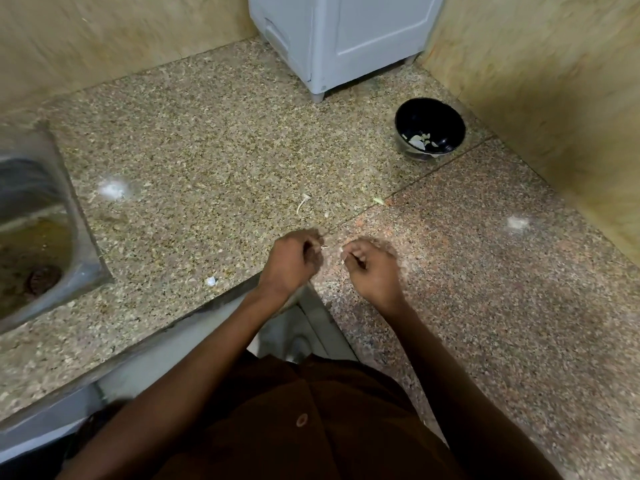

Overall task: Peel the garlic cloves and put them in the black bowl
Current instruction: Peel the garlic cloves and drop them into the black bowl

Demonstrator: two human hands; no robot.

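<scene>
Garlic is what we work on over the desk (207, 140), though the clove itself is nearly hidden. The black bowl (429, 135) sits ahead and to the right, well apart, nearer our right hand (372, 268). That hand curls around a pale clove (343, 252); our left hand (294, 263) pinches a shred of skin (323, 247). We cannot tell the clove's long axis.

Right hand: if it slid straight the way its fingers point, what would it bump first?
The right hand points left, at the left hand, so it would probably meet that hand's curled fingers first. A blurred pale bit, maybe garlic, is between them.
</scene>
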